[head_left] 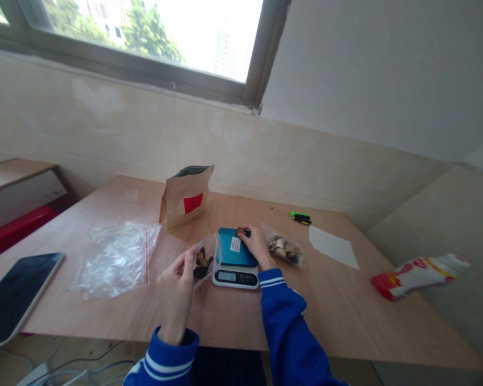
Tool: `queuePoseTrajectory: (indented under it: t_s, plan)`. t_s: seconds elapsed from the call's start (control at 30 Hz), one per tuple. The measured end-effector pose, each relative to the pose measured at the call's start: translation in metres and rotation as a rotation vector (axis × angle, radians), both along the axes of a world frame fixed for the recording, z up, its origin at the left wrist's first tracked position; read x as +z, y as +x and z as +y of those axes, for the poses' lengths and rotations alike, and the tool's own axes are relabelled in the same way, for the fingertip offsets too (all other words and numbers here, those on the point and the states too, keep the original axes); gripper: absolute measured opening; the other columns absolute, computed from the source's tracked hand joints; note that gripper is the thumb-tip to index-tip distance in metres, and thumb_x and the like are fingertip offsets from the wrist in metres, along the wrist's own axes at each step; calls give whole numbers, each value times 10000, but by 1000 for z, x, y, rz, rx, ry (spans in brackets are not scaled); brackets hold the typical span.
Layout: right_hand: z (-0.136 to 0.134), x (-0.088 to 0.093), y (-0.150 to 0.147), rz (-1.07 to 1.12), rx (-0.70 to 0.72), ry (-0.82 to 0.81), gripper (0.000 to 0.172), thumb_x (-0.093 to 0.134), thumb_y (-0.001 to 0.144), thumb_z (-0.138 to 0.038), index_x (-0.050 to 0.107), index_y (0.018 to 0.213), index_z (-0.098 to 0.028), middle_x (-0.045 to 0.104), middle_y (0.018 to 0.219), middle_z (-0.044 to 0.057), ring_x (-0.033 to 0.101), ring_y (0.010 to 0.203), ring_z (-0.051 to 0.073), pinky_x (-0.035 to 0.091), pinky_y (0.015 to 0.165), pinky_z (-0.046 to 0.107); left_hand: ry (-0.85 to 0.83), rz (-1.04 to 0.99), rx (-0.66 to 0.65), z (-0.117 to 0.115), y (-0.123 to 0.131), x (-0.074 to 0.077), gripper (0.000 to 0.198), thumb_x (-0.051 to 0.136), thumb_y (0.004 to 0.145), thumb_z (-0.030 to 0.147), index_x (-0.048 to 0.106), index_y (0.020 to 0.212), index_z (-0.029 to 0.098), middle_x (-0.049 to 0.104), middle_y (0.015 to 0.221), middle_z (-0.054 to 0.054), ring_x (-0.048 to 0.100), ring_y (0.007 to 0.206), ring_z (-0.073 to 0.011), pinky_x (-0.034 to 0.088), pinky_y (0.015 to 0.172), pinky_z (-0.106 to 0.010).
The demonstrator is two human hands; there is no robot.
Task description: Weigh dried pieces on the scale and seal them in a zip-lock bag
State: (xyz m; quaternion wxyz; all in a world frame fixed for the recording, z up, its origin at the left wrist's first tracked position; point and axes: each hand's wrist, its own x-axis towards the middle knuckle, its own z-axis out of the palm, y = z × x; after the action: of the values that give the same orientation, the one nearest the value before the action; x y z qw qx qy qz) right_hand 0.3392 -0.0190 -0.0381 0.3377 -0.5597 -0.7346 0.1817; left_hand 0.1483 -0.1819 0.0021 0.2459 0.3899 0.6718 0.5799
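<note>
Two-handed over a blue-topped scale [236, 259]: pinching a clear bag [214, 251] of dark pieces [203, 261] in the left hand [176, 287], at the scale's left edge; clasping a brown piece [240, 231] in the right hand [258, 247] at its far edge, perhaps touching. Hemmed in by a filled bag [285, 250] beside the right wrist, crumpled plastic [116, 261] at left, an upright paper bag [185, 199] behind.

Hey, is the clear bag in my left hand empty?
Not empty: dark brown pieces show through the clear bag in your left hand.
</note>
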Motion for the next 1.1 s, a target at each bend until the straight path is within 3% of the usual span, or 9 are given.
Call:
queuePoseTrajectory:
  t_s: [0.4, 0.63, 0.8, 0.97, 1.1]
  plan:
    - [4, 6, 0, 157, 70, -14, 159, 659, 722, -174, 689, 877, -161, 721, 957, 84, 644, 969, 232, 455, 923, 421, -17, 21, 2, -1, 0, 2, 415, 452, 865, 470, 736, 1016, 208, 761, 939, -81, 718, 854, -242, 558, 723, -322]
    - [-6, 17, -14, 309, 134, 25, 251, 598, 743, -142, 637, 991, -156, 674, 971, 64, 635, 872, 163, 512, 835, 324, -35, 11, -31, -3, 1, 4, 436, 450, 866, 488, 727, 1041, 200, 758, 949, -88, 719, 839, -245, 556, 693, -315]
    - [-25, 44, -24, 407, 138, 41, 237, 631, 750, -187, 647, 985, -162, 655, 927, 56, 633, 872, 168, 519, 793, 311, -15, -25, -14, 0, -1, -2, 427, 456, 871, 482, 727, 1045, 201, 754, 980, -87, 713, 873, -242, 552, 726, -315]
    - [-62, 87, -42, 655, 391, -84, 339, 719, 729, -260, 635, 1054, -214, 672, 956, 29, 647, 891, 150, 522, 826, 288, -19, -91, -34, 4, -1, -9, 436, 472, 866, 494, 728, 1038, 186, 753, 973, -105, 713, 881, -253, 543, 733, -318]
    - [-80, 98, -53, 570, 520, -143, 330, 732, 727, -260, 656, 1046, -220, 683, 1015, 35, 650, 939, 163, 519, 870, 313, 1, -132, -57, 4, -1, -10, 434, 485, 864, 498, 722, 1055, 189, 749, 994, -109, 706, 915, -263, 542, 753, -332]
